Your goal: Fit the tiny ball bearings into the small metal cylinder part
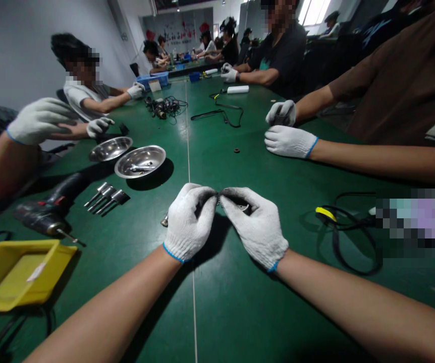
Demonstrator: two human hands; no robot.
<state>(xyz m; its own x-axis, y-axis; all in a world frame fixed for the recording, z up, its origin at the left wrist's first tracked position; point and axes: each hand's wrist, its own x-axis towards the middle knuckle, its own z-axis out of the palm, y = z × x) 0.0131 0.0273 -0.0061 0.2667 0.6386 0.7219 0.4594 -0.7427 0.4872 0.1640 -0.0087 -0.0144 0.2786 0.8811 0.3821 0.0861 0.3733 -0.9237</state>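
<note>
Both my hands wear white knitted gloves with blue cuffs and dark, dirty fingertips. My left hand (192, 220) is closed in a pinch, its fingertips meeting those of my right hand (257, 224) above the green table (217, 302). A tiny dark part shows between the two sets of fingertips, too small to name. My right hand is closed too, and a round metal piece (245, 207) shows among its fingers. Beside my left hand, a small metal end (164, 220) pokes out; the rest of it is hidden.
At the left are a power drill (47, 209), metal sockets (106, 197), a yellow tray (16, 272) and steel bowls (140, 162). A cable (338, 242) with yellow tape lies right. A small ring (236, 150) lies ahead. Other people's gloved hands (291, 141) are near both edges.
</note>
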